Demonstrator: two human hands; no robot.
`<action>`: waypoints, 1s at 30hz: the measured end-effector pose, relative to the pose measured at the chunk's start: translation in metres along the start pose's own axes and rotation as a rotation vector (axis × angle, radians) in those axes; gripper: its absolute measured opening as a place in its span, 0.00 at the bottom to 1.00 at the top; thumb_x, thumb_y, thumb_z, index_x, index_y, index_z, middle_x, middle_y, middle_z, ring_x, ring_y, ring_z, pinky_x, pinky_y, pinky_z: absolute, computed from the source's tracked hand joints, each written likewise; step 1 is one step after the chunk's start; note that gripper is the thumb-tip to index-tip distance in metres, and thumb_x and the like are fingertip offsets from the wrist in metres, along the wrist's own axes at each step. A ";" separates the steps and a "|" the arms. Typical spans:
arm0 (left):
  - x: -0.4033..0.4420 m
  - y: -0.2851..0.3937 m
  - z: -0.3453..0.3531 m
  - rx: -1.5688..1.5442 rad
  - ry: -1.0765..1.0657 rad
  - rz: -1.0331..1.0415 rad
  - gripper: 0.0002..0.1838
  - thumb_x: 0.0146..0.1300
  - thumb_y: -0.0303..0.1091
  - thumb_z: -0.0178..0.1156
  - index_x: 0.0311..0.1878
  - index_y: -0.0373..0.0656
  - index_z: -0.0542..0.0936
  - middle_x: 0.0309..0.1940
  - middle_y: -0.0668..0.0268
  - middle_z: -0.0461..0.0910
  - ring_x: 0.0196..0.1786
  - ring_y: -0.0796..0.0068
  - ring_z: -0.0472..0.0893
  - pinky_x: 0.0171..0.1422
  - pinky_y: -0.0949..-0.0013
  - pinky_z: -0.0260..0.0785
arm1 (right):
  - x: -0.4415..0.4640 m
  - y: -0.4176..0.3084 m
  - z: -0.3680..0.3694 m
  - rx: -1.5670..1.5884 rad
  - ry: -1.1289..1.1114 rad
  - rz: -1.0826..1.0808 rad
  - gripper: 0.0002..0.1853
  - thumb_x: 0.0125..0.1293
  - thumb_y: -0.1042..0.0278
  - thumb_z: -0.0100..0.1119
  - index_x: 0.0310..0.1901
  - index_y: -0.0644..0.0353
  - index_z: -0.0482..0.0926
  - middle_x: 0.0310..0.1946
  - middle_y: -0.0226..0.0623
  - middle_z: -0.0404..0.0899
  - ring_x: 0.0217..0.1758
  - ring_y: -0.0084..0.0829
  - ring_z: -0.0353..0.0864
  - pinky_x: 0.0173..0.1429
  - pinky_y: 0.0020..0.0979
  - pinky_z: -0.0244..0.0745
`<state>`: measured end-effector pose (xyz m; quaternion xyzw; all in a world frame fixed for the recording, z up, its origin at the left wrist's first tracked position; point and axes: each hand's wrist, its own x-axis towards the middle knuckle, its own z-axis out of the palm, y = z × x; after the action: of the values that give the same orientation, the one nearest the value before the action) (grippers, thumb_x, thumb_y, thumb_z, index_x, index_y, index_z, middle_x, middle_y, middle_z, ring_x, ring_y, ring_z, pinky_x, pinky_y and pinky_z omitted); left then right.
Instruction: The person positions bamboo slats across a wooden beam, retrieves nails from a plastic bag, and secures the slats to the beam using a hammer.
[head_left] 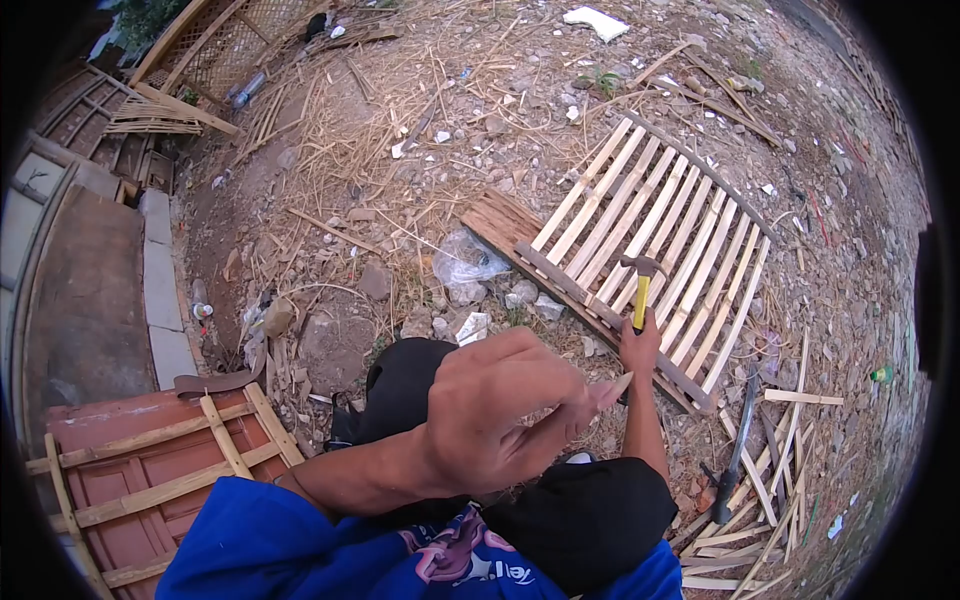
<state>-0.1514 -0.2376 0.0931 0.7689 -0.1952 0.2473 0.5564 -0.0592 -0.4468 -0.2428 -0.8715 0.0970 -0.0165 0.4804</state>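
Observation:
My left hand is raised close to the camera, over my knees. Its fingers are curled and the thumb tip presses toward the index finger; what they hold, if anything, is hidden. My right hand grips a claw hammer by its yellow and black handle, head up. Behind the hammer lies a bamboo slat panel, its pale strips running between two dark rails. The near rail rests along a weathered wooden plank, with my right hand beside it.
A machete-like blade and loose bamboo strips lie at right. A bamboo frame sits over a reddish panelled door at lower left. Clear plastic, rubble and a white slab are on the ground.

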 end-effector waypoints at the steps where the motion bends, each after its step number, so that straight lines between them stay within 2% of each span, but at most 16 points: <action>1: 0.000 0.000 0.000 0.017 -0.010 0.015 0.15 0.53 0.17 0.72 0.40 0.42 0.78 0.26 0.63 0.82 0.27 0.74 0.80 0.29 0.73 0.69 | 0.000 0.001 0.000 -0.001 0.001 0.001 0.17 0.63 0.69 0.59 0.53 0.65 0.74 0.30 0.53 0.78 0.34 0.49 0.80 0.42 0.43 0.74; 3: 0.002 0.000 -0.001 0.053 -0.031 0.047 0.17 0.54 0.17 0.72 0.43 0.42 0.76 0.26 0.62 0.82 0.28 0.74 0.81 0.30 0.73 0.70 | 0.000 0.000 0.000 -0.002 0.000 0.008 0.17 0.63 0.69 0.59 0.53 0.65 0.74 0.30 0.53 0.78 0.34 0.49 0.81 0.43 0.43 0.74; 5: 0.004 0.001 -0.001 0.075 -0.034 0.073 0.18 0.53 0.17 0.72 0.43 0.42 0.76 0.26 0.63 0.81 0.28 0.75 0.80 0.30 0.73 0.70 | 0.000 -0.002 -0.001 -0.003 -0.005 0.020 0.17 0.63 0.69 0.59 0.52 0.65 0.74 0.30 0.53 0.78 0.34 0.49 0.81 0.43 0.43 0.74; 8: 0.005 0.001 -0.001 0.091 -0.037 0.081 0.18 0.52 0.18 0.74 0.43 0.42 0.77 0.26 0.64 0.81 0.27 0.75 0.80 0.29 0.74 0.70 | 0.000 0.002 0.002 0.022 0.018 0.010 0.16 0.63 0.69 0.61 0.49 0.67 0.74 0.29 0.50 0.76 0.32 0.43 0.76 0.41 0.41 0.72; 11: 0.006 0.002 -0.002 0.108 -0.051 0.077 0.19 0.51 0.18 0.75 0.43 0.42 0.78 0.25 0.65 0.80 0.26 0.75 0.79 0.29 0.73 0.70 | -0.001 -0.002 0.000 0.027 0.013 0.017 0.16 0.63 0.69 0.62 0.50 0.68 0.74 0.29 0.50 0.77 0.32 0.43 0.77 0.41 0.40 0.72; 14: 0.006 0.003 -0.002 0.127 -0.057 0.081 0.18 0.51 0.19 0.75 0.42 0.43 0.79 0.25 0.66 0.80 0.26 0.74 0.79 0.30 0.73 0.69 | -0.001 -0.002 -0.001 0.003 -0.008 0.031 0.17 0.64 0.68 0.58 0.52 0.65 0.74 0.31 0.55 0.79 0.36 0.51 0.82 0.44 0.44 0.74; 17: 0.005 0.002 -0.003 0.137 -0.070 0.101 0.16 0.51 0.20 0.75 0.41 0.43 0.80 0.25 0.68 0.81 0.27 0.74 0.79 0.30 0.73 0.69 | 0.001 0.006 0.002 -0.002 0.014 -0.010 0.17 0.63 0.69 0.62 0.51 0.68 0.74 0.30 0.51 0.77 0.32 0.46 0.78 0.41 0.41 0.73; 20: 0.004 0.000 -0.003 0.143 -0.069 0.117 0.16 0.50 0.21 0.76 0.41 0.43 0.82 0.27 0.68 0.83 0.27 0.74 0.80 0.31 0.72 0.68 | 0.000 0.002 0.000 -0.016 0.002 -0.010 0.16 0.64 0.69 0.58 0.52 0.65 0.73 0.32 0.55 0.79 0.38 0.54 0.82 0.45 0.45 0.74; 24: 0.007 -0.001 -0.004 0.146 -0.063 0.174 0.16 0.46 0.20 0.72 0.41 0.39 0.85 0.28 0.66 0.84 0.25 0.74 0.78 0.27 0.73 0.67 | 0.000 0.000 0.000 -0.015 -0.003 0.003 0.17 0.64 0.69 0.58 0.52 0.65 0.73 0.32 0.56 0.79 0.38 0.54 0.82 0.45 0.45 0.74; 27: 0.007 0.003 -0.010 0.191 -0.155 0.142 0.18 0.47 0.19 0.75 0.43 0.43 0.85 0.29 0.68 0.85 0.28 0.73 0.79 0.31 0.72 0.67 | -0.001 -0.002 0.000 -0.017 0.006 0.005 0.17 0.64 0.69 0.58 0.53 0.65 0.74 0.32 0.56 0.79 0.38 0.53 0.82 0.45 0.45 0.74; 30: 0.005 -0.001 -0.007 0.192 -0.129 0.143 0.17 0.48 0.19 0.74 0.42 0.43 0.85 0.29 0.67 0.85 0.27 0.73 0.79 0.31 0.72 0.67 | -0.001 -0.003 -0.001 -0.016 0.009 0.006 0.18 0.63 0.68 0.58 0.53 0.65 0.75 0.32 0.55 0.78 0.36 0.51 0.81 0.45 0.44 0.73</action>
<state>-0.1480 -0.2311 0.0969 0.8170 -0.2605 0.2537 0.4474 -0.0599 -0.4462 -0.2400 -0.8751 0.1018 -0.0182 0.4728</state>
